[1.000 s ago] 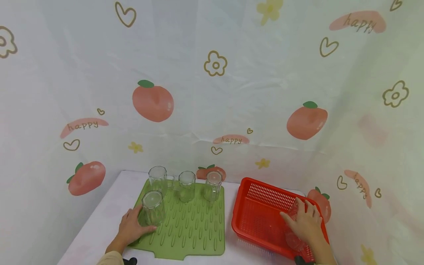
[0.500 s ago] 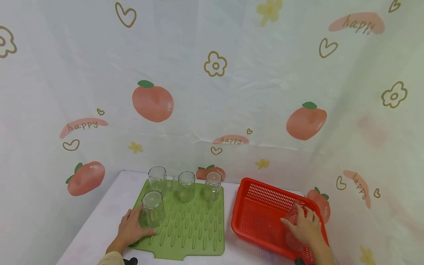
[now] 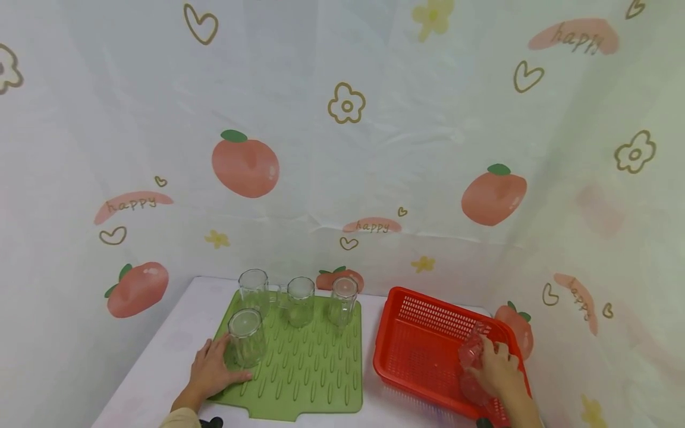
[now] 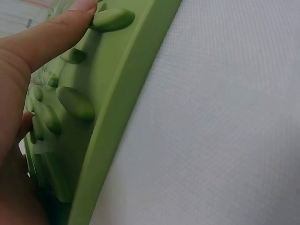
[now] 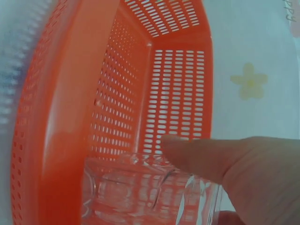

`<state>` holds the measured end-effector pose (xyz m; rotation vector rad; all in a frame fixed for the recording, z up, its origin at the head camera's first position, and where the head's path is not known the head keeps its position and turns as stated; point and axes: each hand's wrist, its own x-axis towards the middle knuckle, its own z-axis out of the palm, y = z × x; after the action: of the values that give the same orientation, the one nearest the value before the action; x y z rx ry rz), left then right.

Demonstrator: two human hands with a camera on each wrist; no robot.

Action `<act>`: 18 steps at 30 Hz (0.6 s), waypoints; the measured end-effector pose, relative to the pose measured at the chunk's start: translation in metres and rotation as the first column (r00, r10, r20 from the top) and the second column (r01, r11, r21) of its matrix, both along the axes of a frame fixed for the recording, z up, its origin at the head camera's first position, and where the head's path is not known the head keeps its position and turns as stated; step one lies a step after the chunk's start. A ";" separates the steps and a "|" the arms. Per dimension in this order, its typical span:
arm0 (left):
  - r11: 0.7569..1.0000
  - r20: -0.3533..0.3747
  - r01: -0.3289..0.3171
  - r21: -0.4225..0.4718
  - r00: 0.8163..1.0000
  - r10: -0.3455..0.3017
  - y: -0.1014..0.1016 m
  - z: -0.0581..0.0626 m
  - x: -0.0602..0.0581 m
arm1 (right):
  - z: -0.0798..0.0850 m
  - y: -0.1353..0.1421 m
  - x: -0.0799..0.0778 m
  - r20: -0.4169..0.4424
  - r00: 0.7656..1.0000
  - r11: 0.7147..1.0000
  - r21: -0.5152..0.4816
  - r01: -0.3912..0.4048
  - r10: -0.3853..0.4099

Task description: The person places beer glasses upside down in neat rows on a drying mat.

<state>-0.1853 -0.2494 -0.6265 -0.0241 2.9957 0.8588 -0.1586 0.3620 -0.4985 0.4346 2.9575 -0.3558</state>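
Note:
In the head view my right hand [image 3: 500, 371] reaches into the right end of the red basket [image 3: 423, 380]. Its fingers curl at a clear glass mug [image 3: 471, 352] lying there; in the right wrist view the thumb lies across the top of the glass [image 5: 140, 187]. Whether a second mug lies with it, I cannot tell. My left hand [image 3: 211, 368] rests at the left edge of the green drying mat [image 3: 305, 380], fingers loosely spread beside an upside-down glass mug [image 3: 248, 339]. In the left wrist view its thumb [image 4: 51, 40] touches the mat's ridges.
Along the back of the mat stand three more glass mugs: one at left [image 3: 254, 291], one in the middle [image 3: 301, 303] and one at right [image 3: 343, 303]. The basket's raised rim surrounds the right hand. A patterned cloth [image 3: 342, 148] hangs behind the table.
My right hand's fingers have drawn in from a wider spread onto the glass mug, whose upper part has shifted slightly. The left hand stays in place.

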 end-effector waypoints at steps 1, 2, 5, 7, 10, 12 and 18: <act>1.000 0.001 -0.001 0.003 1.000 0.001 0.000 0.000 0.000 | 0.000 0.000 -0.001 0.001 1.000 1.000 0.003 -0.001 0.001; 1.000 0.003 -0.002 0.006 1.000 0.002 0.000 0.000 0.000 | 0.000 0.000 -0.001 0.004 1.000 1.000 0.004 -0.003 0.003; 1.000 0.013 -0.007 0.009 1.000 0.007 0.000 0.000 -0.001 | 0.000 0.001 -0.002 0.011 1.000 1.000 0.012 -0.004 0.004; 1.000 0.020 -0.009 0.008 1.000 0.009 0.000 0.000 -0.001 | -0.001 0.001 -0.003 0.011 1.000 1.000 0.010 0.000 0.000; 1.000 0.026 -0.009 0.004 1.000 0.008 0.000 0.000 -0.002 | -0.001 0.001 -0.003 -0.002 1.000 1.000 0.009 0.002 -0.002; 1.000 0.029 -0.009 0.000 1.000 0.009 0.000 0.000 -0.002 | -0.002 0.002 -0.003 -0.014 1.000 1.000 0.008 0.004 -0.004; 1.000 0.033 -0.010 0.005 0.999 0.010 0.001 0.002 0.000 | 0.001 0.001 0.000 -0.056 0.998 1.000 0.015 0.001 0.000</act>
<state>-0.1856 -0.2482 -0.6244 -0.0527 2.9654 0.8580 -0.1585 0.3631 -0.4977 0.4342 3.0167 -0.3513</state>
